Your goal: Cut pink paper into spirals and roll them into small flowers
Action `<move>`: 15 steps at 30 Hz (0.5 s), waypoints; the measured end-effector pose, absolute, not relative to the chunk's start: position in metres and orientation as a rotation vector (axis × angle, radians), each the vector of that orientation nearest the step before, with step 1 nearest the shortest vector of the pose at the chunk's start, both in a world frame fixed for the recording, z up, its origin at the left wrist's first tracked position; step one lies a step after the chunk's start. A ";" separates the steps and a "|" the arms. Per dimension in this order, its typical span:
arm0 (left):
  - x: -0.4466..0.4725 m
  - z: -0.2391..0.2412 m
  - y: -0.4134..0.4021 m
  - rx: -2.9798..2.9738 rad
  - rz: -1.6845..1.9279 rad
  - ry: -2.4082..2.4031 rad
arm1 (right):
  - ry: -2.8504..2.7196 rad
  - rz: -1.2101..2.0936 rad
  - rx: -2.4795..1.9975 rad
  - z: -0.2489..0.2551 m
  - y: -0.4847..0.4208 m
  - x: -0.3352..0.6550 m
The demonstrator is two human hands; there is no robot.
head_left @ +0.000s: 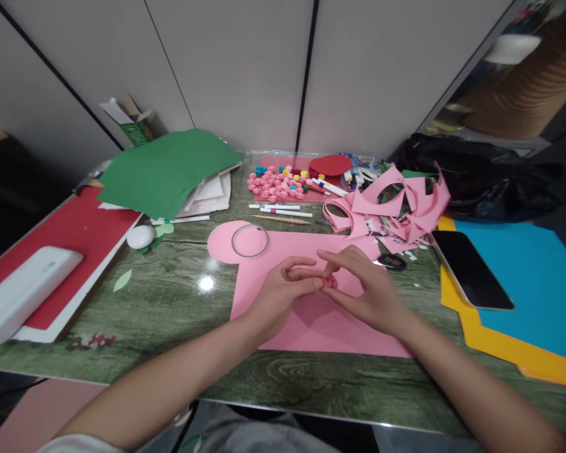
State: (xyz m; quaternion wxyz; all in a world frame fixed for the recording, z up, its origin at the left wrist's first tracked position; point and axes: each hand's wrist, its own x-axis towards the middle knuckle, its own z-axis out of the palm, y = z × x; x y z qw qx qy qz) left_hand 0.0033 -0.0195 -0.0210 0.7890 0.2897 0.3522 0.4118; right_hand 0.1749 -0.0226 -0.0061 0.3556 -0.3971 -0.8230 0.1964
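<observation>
My left hand [283,290] and my right hand [365,286] meet over a pink paper sheet [311,321] on the green wood-grain table [170,302]. Together their fingertips pinch a small pink rolled paper piece [329,282]. Both hands have curled fingers pressed on it. A clear glass ring or dish [249,240] rests on the rounded end of the pink sheet, just beyond my left hand. A small dark round lid [391,262] lies to the right of my right hand.
Pink paper offcuts [396,204] pile up at the back right. Small pink paper rolls and coloured beads [278,182] lie behind pens [283,209]. A phone [471,269] rests on blue [532,283] and yellow sheets. Green paper [165,170], a red board [75,226] and a white device [23,289] sit left.
</observation>
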 end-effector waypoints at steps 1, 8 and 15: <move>0.003 -0.021 -0.019 0.635 0.890 0.760 | -2.116 0.531 -1.029 -0.005 -0.023 0.175; -0.001 -0.020 -0.014 0.821 0.826 0.746 | -2.109 0.673 -1.009 -0.003 -0.022 0.178; -0.006 -0.011 -0.008 1.042 0.659 0.803 | -2.200 0.709 -0.982 -0.002 -0.020 0.180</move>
